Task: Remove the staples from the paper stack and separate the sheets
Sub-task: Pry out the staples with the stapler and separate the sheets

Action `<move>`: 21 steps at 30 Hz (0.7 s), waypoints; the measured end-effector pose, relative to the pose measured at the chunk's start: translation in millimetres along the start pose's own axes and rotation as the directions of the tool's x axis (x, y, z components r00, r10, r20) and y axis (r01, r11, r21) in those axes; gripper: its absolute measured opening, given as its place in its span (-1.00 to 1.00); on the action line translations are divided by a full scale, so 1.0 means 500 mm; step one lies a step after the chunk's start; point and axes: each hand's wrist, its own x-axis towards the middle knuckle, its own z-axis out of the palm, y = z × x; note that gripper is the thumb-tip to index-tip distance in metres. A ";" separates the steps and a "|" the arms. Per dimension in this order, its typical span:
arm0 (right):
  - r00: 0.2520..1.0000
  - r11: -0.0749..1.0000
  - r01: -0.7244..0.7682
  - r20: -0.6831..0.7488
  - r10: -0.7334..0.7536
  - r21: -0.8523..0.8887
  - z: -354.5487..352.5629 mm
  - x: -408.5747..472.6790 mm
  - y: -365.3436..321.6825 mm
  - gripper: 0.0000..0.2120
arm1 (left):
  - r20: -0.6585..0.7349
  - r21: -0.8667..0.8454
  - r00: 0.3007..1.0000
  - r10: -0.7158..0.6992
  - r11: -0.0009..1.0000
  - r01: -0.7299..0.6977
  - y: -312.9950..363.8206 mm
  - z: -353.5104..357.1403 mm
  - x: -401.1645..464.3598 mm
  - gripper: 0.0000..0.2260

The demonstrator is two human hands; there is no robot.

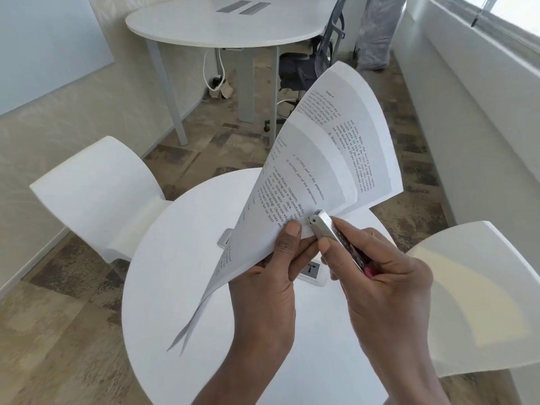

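My left hand (271,276) pinches a stack of printed white sheets (315,171) near its corner, thumb on top, and holds it up above the round white table (175,287). The sheets fan out up and to the right, and their lower edges droop left. My right hand (380,276) grips a metal stapler-like tool (330,232) with a dark patterned body, and its silver tip touches the paper corner beside my left thumb. No staple is visible.
A small white device with a dark screen (311,273) lies on the table under my hands, and a grey object (224,239) peeks out behind the paper. White chairs stand left (99,194) and right (479,296). A second white table (228,21) and an office chair (306,68) stand beyond.
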 end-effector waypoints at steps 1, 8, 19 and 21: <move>0.999 0.998 -0.043 0.019 0.043 0.038 0.000 0.002 -0.001 -0.76 | -0.002 -0.002 1.000 -0.003 1.000 0.003 0.001 -0.001 0.001 -0.72; 0.978 0.958 -0.202 0.101 0.185 0.204 0.002 0.010 0.005 -0.80 | 0.006 -0.006 1.000 -0.006 1.000 0.006 0.005 -0.008 0.004 -0.75; 0.876 0.775 -0.478 0.282 0.391 0.414 0.001 0.024 -0.003 -0.83 | -0.030 -0.022 0.998 -0.056 0.998 0.055 0.016 -0.017 0.012 -0.56; 0.852 0.740 -0.521 0.316 0.419 0.425 0.000 0.027 -0.004 -0.85 | -0.031 -0.028 0.997 -0.065 0.998 0.064 0.017 -0.017 0.013 -0.57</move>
